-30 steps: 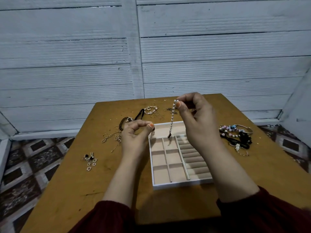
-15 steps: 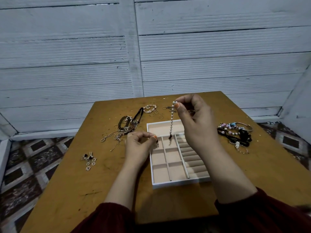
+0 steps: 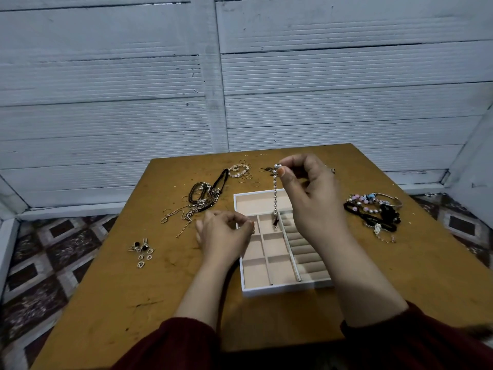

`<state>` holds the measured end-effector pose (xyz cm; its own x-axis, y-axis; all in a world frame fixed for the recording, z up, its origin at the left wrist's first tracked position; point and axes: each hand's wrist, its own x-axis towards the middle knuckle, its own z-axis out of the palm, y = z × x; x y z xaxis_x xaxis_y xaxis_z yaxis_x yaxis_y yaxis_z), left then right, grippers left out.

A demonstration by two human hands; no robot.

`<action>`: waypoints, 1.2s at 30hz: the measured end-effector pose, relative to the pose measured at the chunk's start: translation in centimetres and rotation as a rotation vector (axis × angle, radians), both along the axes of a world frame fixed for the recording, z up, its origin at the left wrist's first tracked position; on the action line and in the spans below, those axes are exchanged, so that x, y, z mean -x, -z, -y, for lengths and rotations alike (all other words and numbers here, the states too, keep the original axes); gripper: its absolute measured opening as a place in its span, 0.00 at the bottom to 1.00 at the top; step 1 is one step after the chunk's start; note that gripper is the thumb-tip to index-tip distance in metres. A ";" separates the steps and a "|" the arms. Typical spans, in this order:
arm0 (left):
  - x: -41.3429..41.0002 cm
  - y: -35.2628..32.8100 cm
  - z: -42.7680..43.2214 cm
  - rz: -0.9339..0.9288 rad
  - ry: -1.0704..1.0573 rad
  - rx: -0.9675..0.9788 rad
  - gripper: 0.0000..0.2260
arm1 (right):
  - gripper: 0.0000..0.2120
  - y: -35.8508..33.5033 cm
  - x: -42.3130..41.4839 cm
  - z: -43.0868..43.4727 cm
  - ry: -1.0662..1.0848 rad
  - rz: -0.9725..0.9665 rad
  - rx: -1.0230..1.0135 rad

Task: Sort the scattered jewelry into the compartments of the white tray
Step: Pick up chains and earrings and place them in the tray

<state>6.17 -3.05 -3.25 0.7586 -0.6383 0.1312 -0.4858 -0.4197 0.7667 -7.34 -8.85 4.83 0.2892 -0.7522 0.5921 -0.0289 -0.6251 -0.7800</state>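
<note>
One slim pearly bracelet point(image 3: 275, 193), dark-tipped

Right grip point(image 3: 312, 198) pinches the top of a beaded strand point(image 3: 275, 193) — it hangs down over the white tray point(image 3: 285, 291) on a wooden surface point(image 3: 106, 303). Left grip point(image 3: 224, 233), fingertips point(image 3: 248, 225) together, hovers at the tray's left edge — contents unclear.

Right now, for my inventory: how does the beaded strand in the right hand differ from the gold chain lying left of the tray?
The pale beaded strand hangs straight from the grip of the right hand above the white tray; the thin gold chain lies slack on the wooden table. The strand is round beads with a dark end; the chain is fine links. Both are slim.
</note>
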 end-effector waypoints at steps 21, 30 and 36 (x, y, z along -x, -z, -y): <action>0.6 -0.5 -0.6 0.085 -0.058 0.027 0.08 | 0.06 0.4 0.5 0.0 0.010 -0.002 0.023; -1.5 0.3 -4.0 0.315 0.067 -0.136 0.16 | 0.10 0.8 0.8 0.0 -0.016 -0.002 -0.028; -1.7 0.6 -5.4 0.466 0.201 -0.430 0.21 | 0.08 1.2 0.4 -0.2 -0.022 -0.012 -0.040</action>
<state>7.86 2.38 -3.86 0.5447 -0.8302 0.1185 -0.8267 -0.5079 0.2421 -7.79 -8.69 3.63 0.3127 -0.7687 0.5580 -0.0249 -0.5938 -0.8042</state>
